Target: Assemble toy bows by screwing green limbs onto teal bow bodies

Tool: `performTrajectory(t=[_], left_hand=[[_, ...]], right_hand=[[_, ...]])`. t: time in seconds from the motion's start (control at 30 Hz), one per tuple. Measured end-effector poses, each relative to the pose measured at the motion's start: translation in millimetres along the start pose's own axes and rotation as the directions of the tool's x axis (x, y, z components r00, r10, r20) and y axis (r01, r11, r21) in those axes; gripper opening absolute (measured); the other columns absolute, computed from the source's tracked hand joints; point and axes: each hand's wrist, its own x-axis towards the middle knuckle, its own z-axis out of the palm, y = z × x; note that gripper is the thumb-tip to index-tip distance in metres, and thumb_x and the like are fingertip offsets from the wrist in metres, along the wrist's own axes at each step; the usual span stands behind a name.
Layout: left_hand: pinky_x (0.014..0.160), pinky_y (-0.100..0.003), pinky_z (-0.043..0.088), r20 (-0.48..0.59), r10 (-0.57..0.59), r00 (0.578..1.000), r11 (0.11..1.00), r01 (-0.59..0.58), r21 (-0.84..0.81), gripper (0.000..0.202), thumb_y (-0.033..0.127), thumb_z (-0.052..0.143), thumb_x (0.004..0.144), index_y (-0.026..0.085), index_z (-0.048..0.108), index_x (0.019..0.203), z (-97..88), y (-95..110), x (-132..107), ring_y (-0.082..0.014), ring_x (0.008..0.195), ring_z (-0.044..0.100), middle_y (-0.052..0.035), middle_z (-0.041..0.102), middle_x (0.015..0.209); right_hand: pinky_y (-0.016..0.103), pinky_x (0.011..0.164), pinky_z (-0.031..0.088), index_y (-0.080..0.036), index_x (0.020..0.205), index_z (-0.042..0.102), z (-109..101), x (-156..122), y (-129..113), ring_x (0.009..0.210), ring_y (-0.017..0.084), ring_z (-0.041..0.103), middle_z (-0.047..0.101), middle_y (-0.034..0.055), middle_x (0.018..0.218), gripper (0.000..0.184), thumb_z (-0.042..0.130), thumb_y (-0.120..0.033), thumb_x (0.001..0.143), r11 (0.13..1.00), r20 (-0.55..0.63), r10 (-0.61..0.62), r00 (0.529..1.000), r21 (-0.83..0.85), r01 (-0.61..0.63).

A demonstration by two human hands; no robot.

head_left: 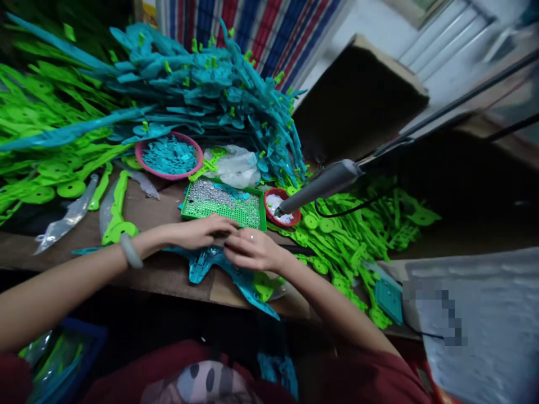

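Note:
My left hand (201,231) and my right hand (251,250) meet over a teal plastic toy sword (214,264) that lies on the wooden table (168,275) in front of me. Both hands have their fingers curled and pressed onto the sword's middle part. A pale bangle sits on my left wrist, a ring on my right hand. Just behind my hands stands a green mesh tray (223,207) full of small silvery screws.
A pink bowl (169,156) holds small teal pieces. A small red dish (281,206) sits under a hanging grey electric screwdriver (322,184). Big heaps of teal swords (210,90) and green parts (46,123) fill the back; more green parts (357,235) lie right. A cardboard box (357,101) stands behind.

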Motion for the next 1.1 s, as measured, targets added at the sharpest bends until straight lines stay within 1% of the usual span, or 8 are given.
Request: performTrajectory(t=[0.1, 0.2, 0.37, 0.5, 0.6, 0.77, 0.97, 1.1], left_hand=[[0.101, -0.033, 0.044, 0.121, 0.075, 0.99, 0.997, -0.077, 0.01, 0.039, 0.0, 0.056, 0.068, 0.021, 0.071, 0.097, 1.9, 4, 4, -0.0226, 0.115, 0.058, -0.005, 0.065, 0.126], [0.092, -0.029, 0.047, 0.138, 0.05, 0.989, 0.998, -0.055, 0.033, 0.03, 0.001, 0.056, 0.07, 0.019, 0.071, 0.087, 5.3, 11, -6, -0.021, 0.102, 0.063, -0.005, 0.071, 0.108], [0.089, -0.035, 0.049, 0.008, -0.112, 0.994, 0.99, 0.111, 0.082, 0.026, 0.014, 0.056, 0.082, 0.016, 0.068, 0.105, 16.8, 25, -42, -0.0231, 0.097, 0.063, -0.0077, 0.068, 0.104], [0.093, -0.042, 0.049, -0.27, -0.182, 0.945, 0.956, 0.235, 0.176, 0.017, 0.028, 0.057, 0.092, 0.019, 0.07, 0.097, 47.9, 36, -61, -0.0259, 0.106, 0.057, -0.0094, 0.065, 0.112], [0.088, -0.045, 0.05, -0.476, -0.158, 0.865, 0.919, 0.305, 0.25, 0.019, 0.021, 0.051, 0.095, 0.018, 0.069, 0.089, 76.1, 42, -65, -0.0257, 0.102, 0.057, -0.0093, 0.066, 0.106], [0.091, -0.046, 0.051, -0.681, -0.137, 0.719, 0.92, 0.347, 0.181, 0.012, 0.015, 0.053, 0.094, 0.017, 0.061, 0.102, 101.7, 44, -64, -0.0252, 0.107, 0.06, -0.0109, 0.066, 0.111], [0.094, -0.041, 0.052, -0.695, -0.091, 0.713, 0.934, 0.304, 0.189, 0.027, 0.014, 0.054, 0.094, 0.015, 0.056, 0.121, 102.4, 39, -60, -0.023, 0.109, 0.063, -0.0115, 0.067, 0.118], [0.09, -0.038, 0.053, -0.679, 0.025, 0.734, 0.919, 0.251, 0.305, 0.022, 0.009, 0.054, 0.093, 0.012, 0.062, 0.113, 101.9, 43, -61, -0.0225, 0.101, 0.065, -0.0092, 0.072, 0.109]], right_hand=[[0.028, 0.067, 0.053, -0.019, 0.094, 0.066, 2, -3, -3, 0.088, 0.016, 0.061, 0.065, 0.0044, 0.097, 0.015, 0.051, -0.015, 0.093, 0.976, -0.097, -0.195, 0.976, -0.12, 0.183], [0.028, 0.067, 0.053, -0.016, 0.092, 0.065, 3, -3, -5, 0.081, 0.015, 0.061, 0.065, 0.0063, 0.093, 0.013, 0.052, -0.014, 0.092, 0.967, -0.125, -0.224, 0.966, -0.15, 0.205], [0.027, 0.063, 0.049, -0.012, 0.095, 0.061, 6, -3, -8, 0.075, 0.014, 0.055, 0.064, 0.0093, 0.093, 0.013, 0.047, -0.014, 0.095, 0.992, -0.051, 0.098, 0.994, 0.089, -0.093], [0.026, 0.068, 0.049, -0.013, 0.096, 0.059, 14, 1, -13, 0.085, 0.015, 0.055, 0.062, 0.0106, 0.098, 0.018, 0.042, -0.017, 0.098, 0.931, 0.038, 0.275, 0.961, 0.237, -0.276], [0.028, 0.072, 0.048, -0.014, 0.091, 0.059, 23, 6, -23, 0.086, 0.017, 0.054, 0.06, 0.0101, 0.094, 0.016, 0.045, -0.018, 0.096, 0.786, 0.103, 0.484, 0.869, 0.386, -0.483], [0.028, 0.073, 0.044, -0.017, 0.081, 0.06, 37, 12, -45, 0.08, 0.015, 0.054, 0.06, 0.0026, 0.08, 0.01, 0.058, -0.016, 0.09, 0.38, 0.232, 0.762, 0.604, 0.596, -0.708], [0.029, 0.076, 0.043, -0.017, 0.078, 0.06, 44, 11, -53, 0.084, 0.016, 0.054, 0.06, 0.0037, 0.085, 0.011, 0.059, -0.014, 0.088, 0.244, 0.235, 0.834, 0.499, 0.655, -0.715], [0.029, 0.074, 0.04, -0.017, 0.078, 0.057, 41, 13, -56, 0.083, 0.017, 0.051, 0.059, 0.0043, 0.084, 0.015, 0.052, -0.016, 0.092, 0.339, 0.26, 0.804, 0.535, 0.539, -0.771]])
